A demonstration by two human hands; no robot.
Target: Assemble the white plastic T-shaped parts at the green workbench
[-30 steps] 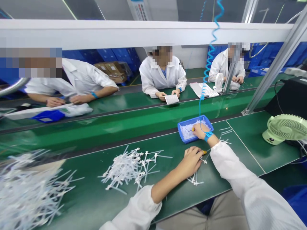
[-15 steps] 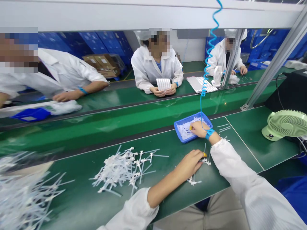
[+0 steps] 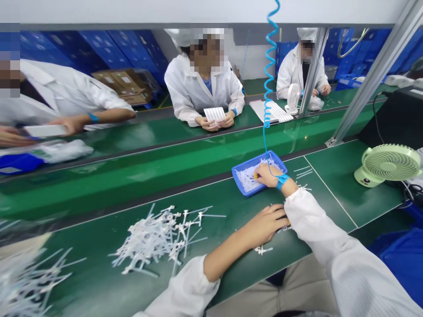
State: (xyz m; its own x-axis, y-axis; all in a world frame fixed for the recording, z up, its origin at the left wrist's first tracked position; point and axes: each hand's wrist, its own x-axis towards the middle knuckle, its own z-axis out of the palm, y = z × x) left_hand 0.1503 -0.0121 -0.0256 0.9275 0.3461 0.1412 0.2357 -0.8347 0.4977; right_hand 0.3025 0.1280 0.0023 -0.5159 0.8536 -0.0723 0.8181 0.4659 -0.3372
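The left hand [image 3: 264, 222] lies palm down on the green worktop [image 3: 231, 198], just beside a few white tubed parts [image 3: 262, 250]; whether its fingers grip anything cannot be told. A larger pile [image 3: 148, 242] of similar parts lies to the left. Beyond, the right hand [image 3: 267, 175] dips its fingertips among white pieces [image 3: 246, 176] in a blue tray [image 3: 253, 191], any grip indistinct. Opposite, a co-worker [image 3: 205, 92] holds a white sheet [image 3: 214, 114].

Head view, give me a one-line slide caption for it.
Right hand at a blue tray of white pieces, left hand low over the green bench.
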